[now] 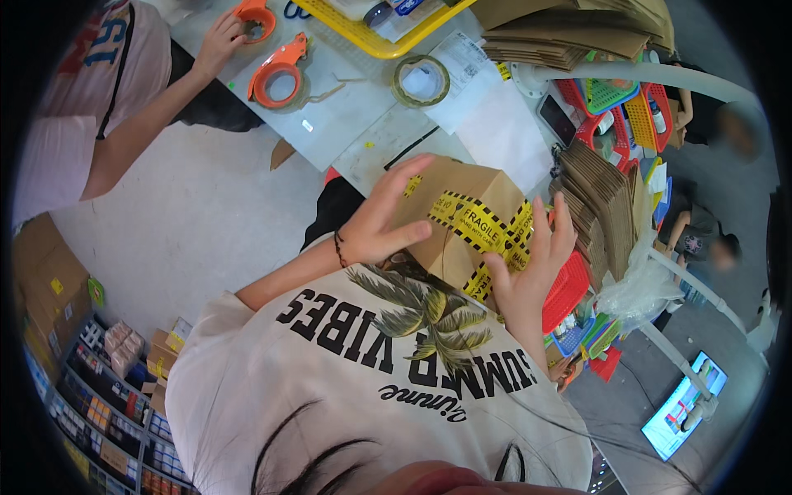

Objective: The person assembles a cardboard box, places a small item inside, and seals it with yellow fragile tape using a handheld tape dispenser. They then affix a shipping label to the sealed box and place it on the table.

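A small brown cardboard box [433,247] is held close to my chest, at the near edge of the worktable. Yellow-and-black warning tape [476,224] with writing crosses its top and sides. My left hand [387,216] lies along the box's left side, thumb over the near face and fingers pointing away from me. At the right side, my right hand [535,263] presses against the box with its fingers raised and spread. Between them the two palms hold it. The underside of the box is hidden.
On the worktable [365,139] are an orange tape dispenser [276,80], a tape roll [421,80], papers [495,133], a phone [558,120] and a yellow basket [396,46]. Another person's hand [223,40] touches a second dispenser [255,21]. Flattened cartons [594,204] stand at right.
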`<state>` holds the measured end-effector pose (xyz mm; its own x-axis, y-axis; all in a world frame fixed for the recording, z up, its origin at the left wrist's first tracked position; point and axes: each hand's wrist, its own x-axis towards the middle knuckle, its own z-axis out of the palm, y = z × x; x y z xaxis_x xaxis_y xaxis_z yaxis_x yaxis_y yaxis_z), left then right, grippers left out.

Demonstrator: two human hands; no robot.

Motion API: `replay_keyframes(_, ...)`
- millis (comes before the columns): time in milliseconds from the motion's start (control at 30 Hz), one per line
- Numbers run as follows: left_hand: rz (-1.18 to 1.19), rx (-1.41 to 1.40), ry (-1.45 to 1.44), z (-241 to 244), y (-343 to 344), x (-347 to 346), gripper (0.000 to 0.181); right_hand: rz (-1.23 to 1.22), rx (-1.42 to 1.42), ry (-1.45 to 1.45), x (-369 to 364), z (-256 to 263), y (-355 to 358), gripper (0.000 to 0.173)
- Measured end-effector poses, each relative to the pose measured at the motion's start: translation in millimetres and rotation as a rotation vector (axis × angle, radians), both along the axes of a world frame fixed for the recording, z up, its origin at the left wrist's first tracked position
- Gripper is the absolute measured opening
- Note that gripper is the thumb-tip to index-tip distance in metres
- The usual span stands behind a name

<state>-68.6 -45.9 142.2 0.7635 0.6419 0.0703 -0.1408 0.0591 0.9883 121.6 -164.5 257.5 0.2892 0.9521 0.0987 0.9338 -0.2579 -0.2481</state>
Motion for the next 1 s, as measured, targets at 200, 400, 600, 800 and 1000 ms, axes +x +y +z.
replay_keyframes(200,-0.247,0.245,0.086,23,-17,30,0.065,0.014,-0.254,-0.061,-12,-17,-25,0.092)
replay_keyframes(400,-0.264,0.194,0.074,11,-14,37,0.06,0.007,-0.222,-0.043,-5,-38,-24,0.09)
replay_keyframes(600,-0.259,0.146,0.106,11,-17,40,0.06,0.004,-0.177,-0.037,-2,-53,-30,0.092)
replay_keyframes(800,-0.262,0.119,0.082,3,-20,38,0.059,-0.025,-0.221,0.002,-7,-56,-31,0.091)
replay_keyframes(1000,-0.227,0.086,0.093,-4,-20,41,0.059,-0.034,-0.285,0.04,-3,-57,-27,0.091)
